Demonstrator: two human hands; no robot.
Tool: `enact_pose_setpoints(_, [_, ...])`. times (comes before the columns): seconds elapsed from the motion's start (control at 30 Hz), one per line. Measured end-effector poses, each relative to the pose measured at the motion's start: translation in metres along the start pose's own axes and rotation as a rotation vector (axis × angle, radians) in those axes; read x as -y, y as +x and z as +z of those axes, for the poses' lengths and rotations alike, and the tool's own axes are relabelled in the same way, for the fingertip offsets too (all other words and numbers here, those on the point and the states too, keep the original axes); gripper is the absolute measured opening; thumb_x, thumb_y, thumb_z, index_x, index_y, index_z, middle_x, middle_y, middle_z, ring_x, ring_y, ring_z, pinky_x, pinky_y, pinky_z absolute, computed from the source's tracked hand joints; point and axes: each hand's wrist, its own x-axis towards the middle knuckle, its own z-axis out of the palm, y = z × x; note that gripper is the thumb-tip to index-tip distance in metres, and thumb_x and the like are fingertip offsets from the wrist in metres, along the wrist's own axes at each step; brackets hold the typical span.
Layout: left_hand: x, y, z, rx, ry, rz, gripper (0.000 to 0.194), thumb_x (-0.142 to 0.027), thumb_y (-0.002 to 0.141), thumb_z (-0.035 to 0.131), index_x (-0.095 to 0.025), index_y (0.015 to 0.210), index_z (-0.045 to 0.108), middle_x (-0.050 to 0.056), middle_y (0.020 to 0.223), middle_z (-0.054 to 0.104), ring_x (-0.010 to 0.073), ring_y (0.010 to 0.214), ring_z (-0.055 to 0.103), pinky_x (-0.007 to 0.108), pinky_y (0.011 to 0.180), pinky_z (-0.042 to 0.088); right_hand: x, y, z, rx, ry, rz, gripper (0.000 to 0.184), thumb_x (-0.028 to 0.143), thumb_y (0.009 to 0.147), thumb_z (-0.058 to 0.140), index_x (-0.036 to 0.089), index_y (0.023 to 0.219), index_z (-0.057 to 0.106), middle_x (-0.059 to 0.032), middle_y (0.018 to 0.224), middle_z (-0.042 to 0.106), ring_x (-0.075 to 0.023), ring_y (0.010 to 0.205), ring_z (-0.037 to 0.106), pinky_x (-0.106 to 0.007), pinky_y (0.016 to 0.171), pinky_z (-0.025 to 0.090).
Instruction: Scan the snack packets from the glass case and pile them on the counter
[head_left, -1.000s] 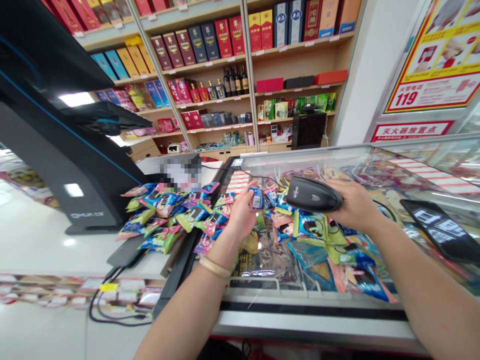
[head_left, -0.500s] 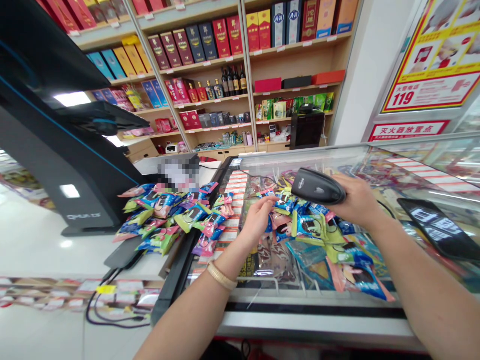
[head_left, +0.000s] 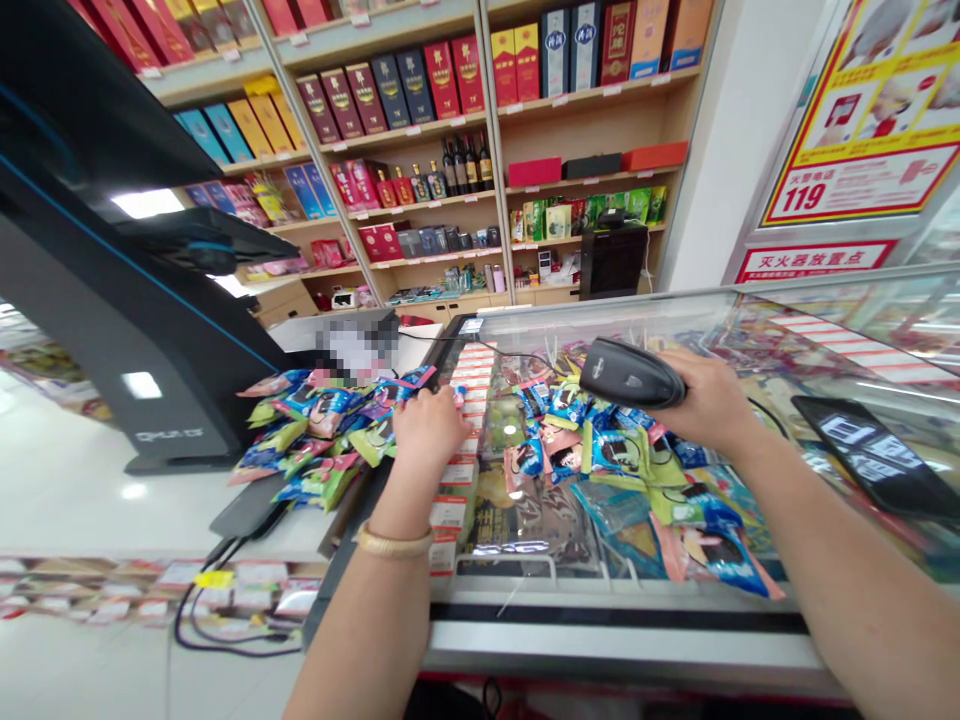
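Observation:
My right hand (head_left: pixel 709 400) is wrapped around a black handheld barcode scanner (head_left: pixel 630 374), holding it above the glass case. Beneath and around the scanner lies a loose pile of small blue, green and pink snack packets (head_left: pixel 619 450). My left hand (head_left: pixel 429 428), with a beige band on its wrist, is at the left rim of the case, fingers curled down over small packets; a bit of blue wrapper shows past its fingertips. What lies under the palm is hidden. Touching its left side is a second heap of similar packets (head_left: pixel 330 410) on the white counter.
A phone (head_left: pixel 877 455) lies on the glass at right. Price labels (head_left: pixel 448 512) line the case's left side. A dark checkout terminal (head_left: pixel 180 330) stands at left, a black device (head_left: pixel 247 503) with cables before it. Shelves of boxes and bottles (head_left: pixel 469 160) fill the background.
My left hand has moved left from the pile under the scanner to the case's left rim, covering the packets there. The right hand with the scanner has barely shifted.

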Motion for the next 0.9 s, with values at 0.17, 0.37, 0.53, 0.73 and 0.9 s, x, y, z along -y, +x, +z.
enact_pose_setpoints(0.17, [0.027, 0.013, 0.006, 0.224, 0.095, 0.056, 0.053, -0.018, 0.076, 0.069, -0.015, 0.129, 0.068, 0.023, 0.128, 0.071, 0.0409, 0.123, 0.065, 0.049, 0.096, 0.055, 0.001, 0.001, 0.0, 0.024, 0.0, 0.0, 0.014, 0.031, 0.077, 0.064, 0.022, 0.087, 0.069, -0.0058, 0.079, 0.07, -0.0235, 0.074, 0.066, -0.032, 0.067, 0.046])
enact_pose_setpoints(0.37, [0.019, 0.012, 0.005, 0.155, 0.022, 0.001, 0.044, -0.016, 0.077, 0.065, -0.017, 0.12, 0.074, 0.023, 0.121, 0.075, 0.0402, 0.117, 0.07, 0.048, 0.093, 0.057, 0.002, 0.001, 0.001, 0.025, -0.006, -0.027, 0.009, 0.028, 0.076, 0.063, 0.022, 0.082, 0.066, -0.0046, 0.075, 0.067, -0.022, 0.07, 0.063, -0.031, 0.065, 0.044])
enact_pose_setpoints(0.53, [0.016, 0.015, 0.006, 0.091, -0.073, -0.086, 0.03, -0.028, 0.085, 0.058, -0.014, 0.102, 0.079, 0.025, 0.109, 0.077, 0.0388, 0.108, 0.073, 0.043, 0.086, 0.057, 0.003, 0.002, 0.001, 0.043, -0.022, -0.034, 0.006, 0.027, 0.075, 0.063, 0.023, 0.078, 0.063, -0.0039, 0.071, 0.065, -0.0215, 0.068, 0.062, -0.031, 0.063, 0.044])
enact_pose_setpoints(0.73, [0.024, 0.026, 0.012, -0.156, -0.404, -0.068, 0.033, -0.027, 0.09, 0.05, -0.017, 0.07, 0.074, 0.013, 0.073, 0.074, 0.0306, 0.085, 0.073, 0.034, 0.074, 0.05, 0.003, 0.001, 0.0, 0.021, -0.005, -0.019, 0.008, 0.031, 0.078, 0.063, 0.023, 0.079, 0.063, -0.0046, 0.075, 0.067, -0.0221, 0.071, 0.064, -0.031, 0.066, 0.046])
enact_pose_setpoints(0.9, [0.008, 0.035, 0.016, -0.252, -1.479, -0.185, 0.028, -0.027, 0.088, 0.056, -0.018, 0.063, 0.064, -0.002, 0.054, 0.058, 0.016, 0.058, 0.059, 0.024, 0.059, 0.045, 0.007, 0.002, -0.002, 0.035, 0.031, -0.019, 0.008, 0.03, 0.077, 0.065, 0.022, 0.079, 0.063, -0.0038, 0.072, 0.065, -0.0208, 0.069, 0.062, -0.031, 0.066, 0.046])
